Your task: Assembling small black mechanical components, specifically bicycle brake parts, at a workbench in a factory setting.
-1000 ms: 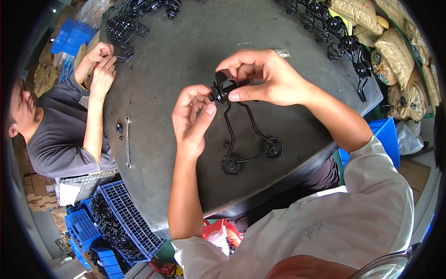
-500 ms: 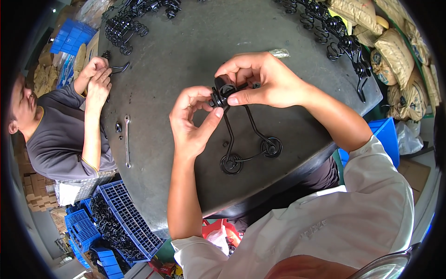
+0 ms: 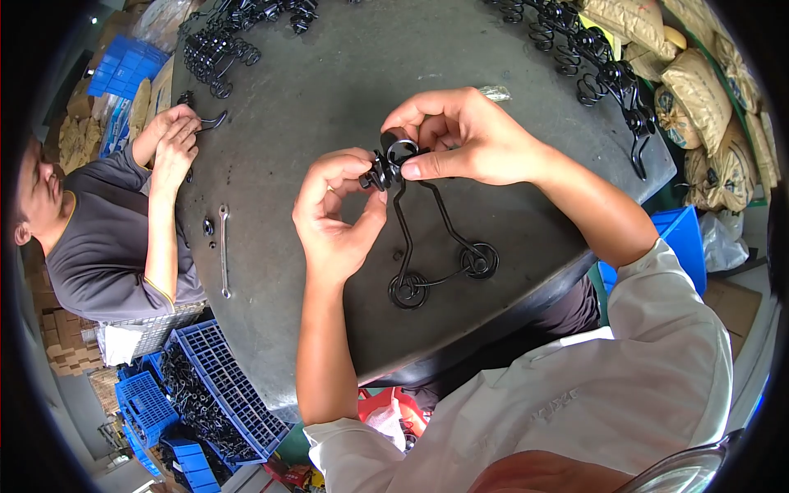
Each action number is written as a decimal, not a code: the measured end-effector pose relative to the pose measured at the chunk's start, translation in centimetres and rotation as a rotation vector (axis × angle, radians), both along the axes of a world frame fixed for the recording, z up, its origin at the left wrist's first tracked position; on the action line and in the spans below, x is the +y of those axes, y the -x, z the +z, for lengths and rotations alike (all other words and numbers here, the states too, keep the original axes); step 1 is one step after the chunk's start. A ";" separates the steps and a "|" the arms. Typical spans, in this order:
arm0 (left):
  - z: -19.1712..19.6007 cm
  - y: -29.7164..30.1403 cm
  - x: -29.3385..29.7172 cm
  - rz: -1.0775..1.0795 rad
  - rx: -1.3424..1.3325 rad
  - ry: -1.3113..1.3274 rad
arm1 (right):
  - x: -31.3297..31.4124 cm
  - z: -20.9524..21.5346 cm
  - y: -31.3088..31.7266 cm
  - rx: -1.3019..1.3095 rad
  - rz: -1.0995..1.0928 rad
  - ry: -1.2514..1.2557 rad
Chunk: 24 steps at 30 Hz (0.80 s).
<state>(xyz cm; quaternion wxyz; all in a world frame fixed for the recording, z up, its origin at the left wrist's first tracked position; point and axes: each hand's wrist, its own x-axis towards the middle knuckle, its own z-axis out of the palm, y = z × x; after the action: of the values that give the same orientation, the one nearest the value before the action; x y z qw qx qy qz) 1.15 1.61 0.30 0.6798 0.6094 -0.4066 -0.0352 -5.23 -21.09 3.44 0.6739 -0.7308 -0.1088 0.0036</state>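
Note:
My right hand (image 3: 464,135) grips the top of a black bent-wire part (image 3: 427,246), a frame with two legs ending in coiled loops, held over the dark round table (image 3: 329,74). My left hand (image 3: 333,214) pinches a small black piece (image 3: 378,174) at the same top end, next to a metal ring under my right thumb. The two coiled ends hang down toward the table's near edge.
A co-worker sits at the left, both hands (image 3: 173,140) on a wire piece at the table's edge. A wrench (image 3: 223,251) lies near them. Heaps of black wire parts (image 3: 218,45) line the far rim. Blue crates (image 3: 222,386) stand below; filled sacks (image 3: 699,90) lie at right.
My left hand has shifted slightly, thumb and fingers closing on the small piece at the wire part's top. The co-worker's hands have moved a little along the table edge.

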 end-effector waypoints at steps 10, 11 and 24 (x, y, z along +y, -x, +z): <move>0.2 -0.4 0.5 -0.061 0.182 0.090 | 0.2 -0.3 -0.1 -0.060 -0.046 -0.020; 0.2 -0.5 0.5 -0.061 0.182 0.090 | 0.2 -0.3 -0.1 -0.060 -0.046 -0.020; 0.8 -0.2 0.5 -0.116 0.200 0.060 | -0.2 -0.1 -0.1 -0.001 0.018 -0.093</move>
<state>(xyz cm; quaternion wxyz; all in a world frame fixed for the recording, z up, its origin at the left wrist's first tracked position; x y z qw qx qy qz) 1.37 2.15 1.12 0.7316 0.5576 -0.3725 -0.1229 -5.15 -21.24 3.35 0.7069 -0.6978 -0.1156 0.0042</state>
